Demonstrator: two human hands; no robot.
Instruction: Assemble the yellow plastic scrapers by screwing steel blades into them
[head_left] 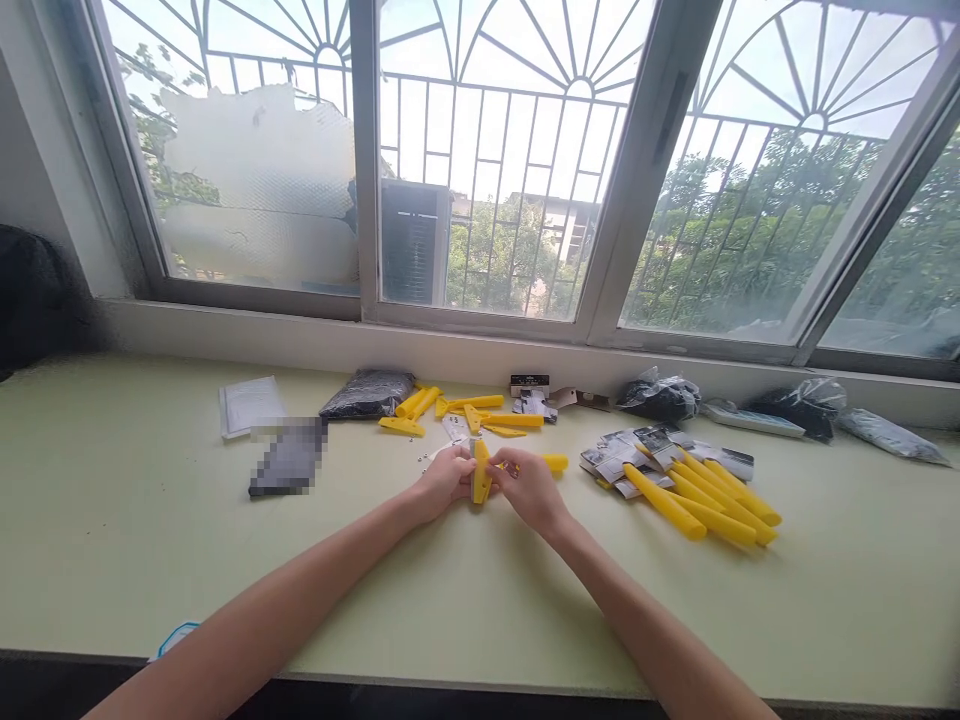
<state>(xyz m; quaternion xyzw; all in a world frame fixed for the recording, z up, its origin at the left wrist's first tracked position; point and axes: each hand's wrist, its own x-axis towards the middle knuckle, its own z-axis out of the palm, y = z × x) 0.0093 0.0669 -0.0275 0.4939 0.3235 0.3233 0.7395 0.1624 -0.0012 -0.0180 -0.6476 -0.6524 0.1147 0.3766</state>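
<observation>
My left hand grips a yellow scraper head by its left side, with a thin grey strip along that edge. The fingers of my right hand are pinched together against the head's right side. Whatever lies between those fingertips is too small to make out. Behind the right hand a yellow handle sticks out; whether it joins this head is hidden. Small metal bits lie scattered just left of my hands. Beyond them are several loose yellow scraper parts and a yellow head piece.
Right of my hands, several yellow-handled scrapers with printed cards lie piled up. Along the window side are a dark plastic-wrapped packet, black bagged items and a clear packet. A white packet and a blurred dark object lie left.
</observation>
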